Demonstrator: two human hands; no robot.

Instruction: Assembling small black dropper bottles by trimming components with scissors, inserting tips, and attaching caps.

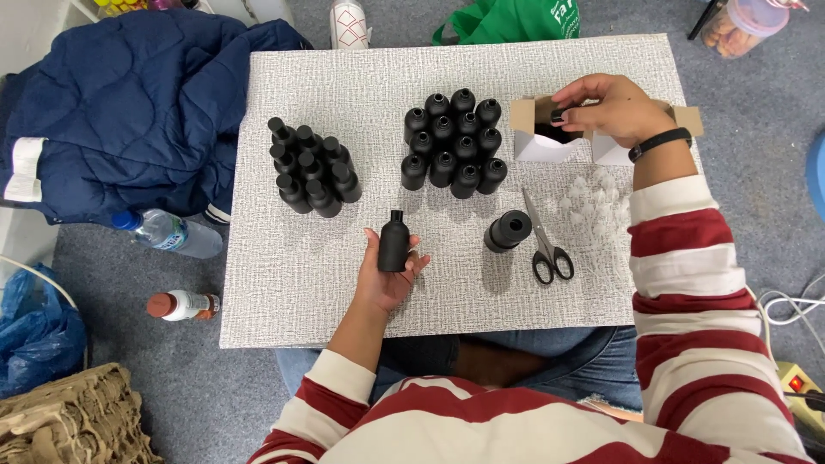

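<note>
My left hand point(387, 279) holds a small black bottle point(394, 242) upright near the front middle of the grey textured table point(284, 292). My right hand point(606, 107) reaches into an open white cardboard box point(541, 146) at the back right, its fingertips on a small black piece at the box's opening. Two clusters of black bottles stand on the table: one at the left point(311, 167), one in the middle point(454, 139). A black roll point(509, 230) and scissors point(543, 245) lie between my hands.
Several small clear pieces point(593, 202) are scattered right of the scissors. A blue quilted jacket point(129, 112) lies left of the table. Two plastic bottles point(168, 232) point(182, 305), a blue bag point(34, 331), a green bag point(507, 19) and a power strip point(799, 387) sit on the floor.
</note>
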